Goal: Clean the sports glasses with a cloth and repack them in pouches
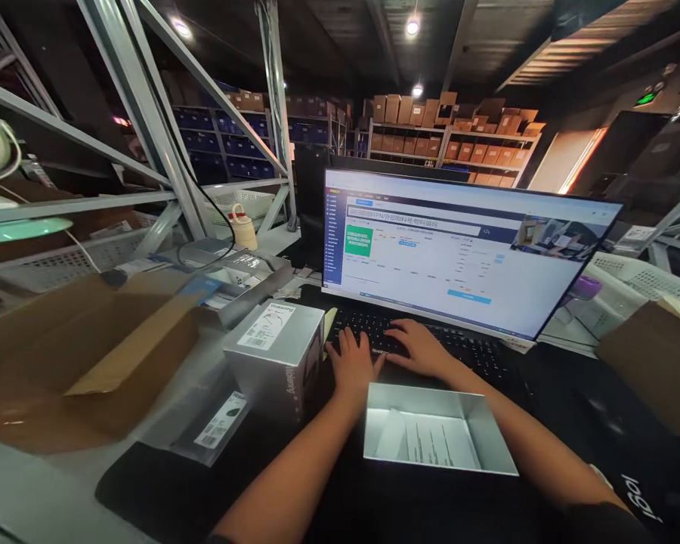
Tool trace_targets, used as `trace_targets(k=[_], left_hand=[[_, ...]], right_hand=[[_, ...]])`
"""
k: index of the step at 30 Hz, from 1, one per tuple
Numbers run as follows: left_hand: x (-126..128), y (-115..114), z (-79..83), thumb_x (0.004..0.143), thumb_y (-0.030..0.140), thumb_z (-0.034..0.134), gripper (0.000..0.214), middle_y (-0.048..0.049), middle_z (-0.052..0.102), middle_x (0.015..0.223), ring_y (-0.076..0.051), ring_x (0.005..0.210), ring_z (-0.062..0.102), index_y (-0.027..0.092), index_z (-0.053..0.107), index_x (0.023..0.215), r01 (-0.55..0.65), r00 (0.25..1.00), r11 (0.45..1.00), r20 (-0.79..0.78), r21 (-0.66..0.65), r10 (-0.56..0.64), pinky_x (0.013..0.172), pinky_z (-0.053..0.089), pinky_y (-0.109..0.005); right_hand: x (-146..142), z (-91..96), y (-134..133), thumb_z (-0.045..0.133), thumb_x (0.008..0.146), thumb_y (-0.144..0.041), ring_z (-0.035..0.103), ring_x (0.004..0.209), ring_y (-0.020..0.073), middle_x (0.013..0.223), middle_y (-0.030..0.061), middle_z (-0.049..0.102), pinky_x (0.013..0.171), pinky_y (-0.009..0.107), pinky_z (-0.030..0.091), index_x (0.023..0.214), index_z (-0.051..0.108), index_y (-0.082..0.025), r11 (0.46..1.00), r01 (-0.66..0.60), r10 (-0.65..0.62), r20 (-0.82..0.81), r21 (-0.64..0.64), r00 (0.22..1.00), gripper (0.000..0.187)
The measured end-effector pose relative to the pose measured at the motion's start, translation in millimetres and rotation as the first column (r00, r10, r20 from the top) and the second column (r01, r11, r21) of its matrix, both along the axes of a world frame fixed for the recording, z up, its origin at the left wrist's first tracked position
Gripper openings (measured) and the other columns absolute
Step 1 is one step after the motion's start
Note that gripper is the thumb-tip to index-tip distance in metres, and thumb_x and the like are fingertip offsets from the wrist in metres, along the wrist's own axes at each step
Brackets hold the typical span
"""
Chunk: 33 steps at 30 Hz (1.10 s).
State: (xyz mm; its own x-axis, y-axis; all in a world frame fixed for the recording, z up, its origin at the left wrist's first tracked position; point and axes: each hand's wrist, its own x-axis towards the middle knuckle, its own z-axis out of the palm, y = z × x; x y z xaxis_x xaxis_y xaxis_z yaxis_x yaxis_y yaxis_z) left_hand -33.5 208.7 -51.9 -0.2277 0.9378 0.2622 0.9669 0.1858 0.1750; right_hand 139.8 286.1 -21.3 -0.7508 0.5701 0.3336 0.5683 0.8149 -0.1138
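Both hands rest on a black keyboard (476, 351) below a lit monitor (419, 257). My left hand (354, 366) has its fingers spread over the left keys. Slightly to the right, my right hand (419, 347) lies with its fingers stretched towards the middle keys. Neither holds anything. A silver-grey box (295, 332) with a white label stands left of my left hand. Partly under it lies a clear bag (209, 446) with a labelled item. Between my forearms sits a shallow silver box lid or tray (425, 393) with a printed paper (431, 442) inside.
A large open cardboard box (141, 340) is on the left, near a metal post (153, 113). On the right are a white basket (640, 287), another cardboard box (651, 366) and a dark mouse (606, 412) on the black mat. Shelves with cartons (408, 132) stand behind the monitor.
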Motion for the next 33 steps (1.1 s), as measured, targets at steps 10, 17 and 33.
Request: trace_targets(k=[10,17,33], left_hand=[[-8.6,4.9,3.9,0.097,0.048,0.053,0.055,-0.0246,0.047,0.149,-0.040,0.139,0.041,0.012,0.056,0.138,0.056,0.998,0.998,-0.011,0.016,-0.056,0.113,0.031,-0.065],[-7.8,6.5,2.6,0.096,0.048,0.055,0.051,-0.0203,0.047,0.151,-0.035,0.139,0.042,0.016,0.057,0.135,0.075,0.995,0.997,-0.061,0.016,-0.073,0.113,0.035,-0.060],[-13.5,18.7,-1.5,0.096,0.048,0.049,0.053,-0.0289,0.050,0.140,-0.040,0.127,0.048,0.006,0.059,0.126,0.156,0.976,0.986,-0.167,0.067,-0.143,0.100,0.041,-0.060]], right_hand=[[-6.4,-19.2,-14.9,0.066,0.091,-0.039,0.052,0.130,0.0348,0.142,0.0188,0.054,0.109,0.054,0.044,0.134,0.061,-0.016,0.995,0.097,-0.097,-0.001,0.025,0.995,0.048],[-5.3,-23.8,-15.3,0.064,0.093,-0.039,0.053,0.128,0.0389,0.141,0.0217,0.054,0.105,0.059,0.045,0.134,0.061,-0.015,0.995,0.088,-0.088,0.002,0.054,0.996,0.048],[-4.1,-21.6,-13.2,0.061,0.094,-0.053,0.048,0.134,0.0304,0.145,0.0175,0.052,0.110,0.045,0.040,0.136,0.059,-0.017,0.987,0.104,-0.110,0.042,0.125,0.993,0.055]])
